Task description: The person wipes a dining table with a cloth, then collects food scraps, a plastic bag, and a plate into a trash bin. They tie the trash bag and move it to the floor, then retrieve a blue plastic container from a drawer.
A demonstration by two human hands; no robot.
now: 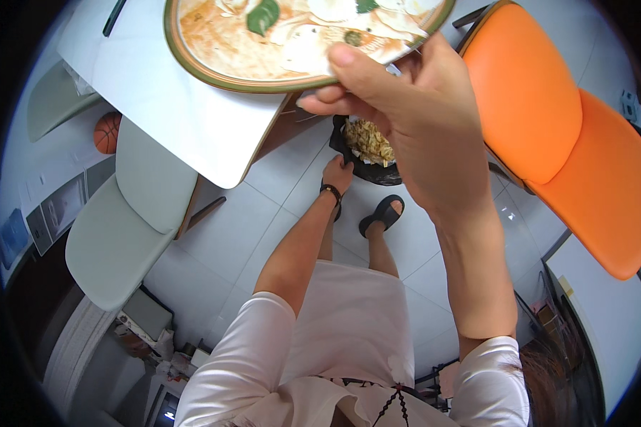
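Observation:
My right hand (400, 101) grips the near right edge of a round plate or tray (229, 53), with the thumb on its upper face. That face has a green-and-tan rim, orange-brown patches, pale flower-like shapes and green leaves; whether the patches are print or residue I cannot tell. Lower down, my left hand (339, 173) holds the edge of a black plastic bag (376, 175), which seems to line a bin on the floor. Inside the bag lies a heap of yellow-brown scraps (368, 141). My right hand and wrist hide the bag's right side.
A white table (192, 133) juts in from the upper left, its corner near the bag. Grey chairs (123, 229) stand at left, one near a basketball (107, 132). At right is an orange chair (523, 101). Pale tiles (262, 224) cover the floor around my black sandals (383, 216).

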